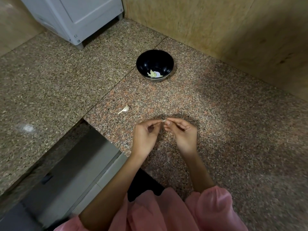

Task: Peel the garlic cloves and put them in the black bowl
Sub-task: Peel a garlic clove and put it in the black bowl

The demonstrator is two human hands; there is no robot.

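We have both hands raised just above the counter, fingertips meeting over one small garlic clove (164, 121). Our left hand (145, 138) pinches it between thumb and curled fingers, and our right hand (182, 135) pinches it from the other side, a wisp of pale skin showing where the fingertips meet. Most of the clove is hidden behind the fingers, so we cannot tell how much skin is off.

We judge the clove light and firm, its skin thin, dry and brittle, likely to tear in flakes. Once bare, it will probably be smooth and a little slippery. The sensible hold, as we see it, is one hand on the body while the other nips a loose edge of skin at the tip.

Further out, to the left, one more clove (124, 110) lies on the speckled stone counter (233, 130), apparently unpeeled. Well beyond the hands stands the black bowl (141, 64), holding a few pale peeled cloves (152, 74) at its bottom.
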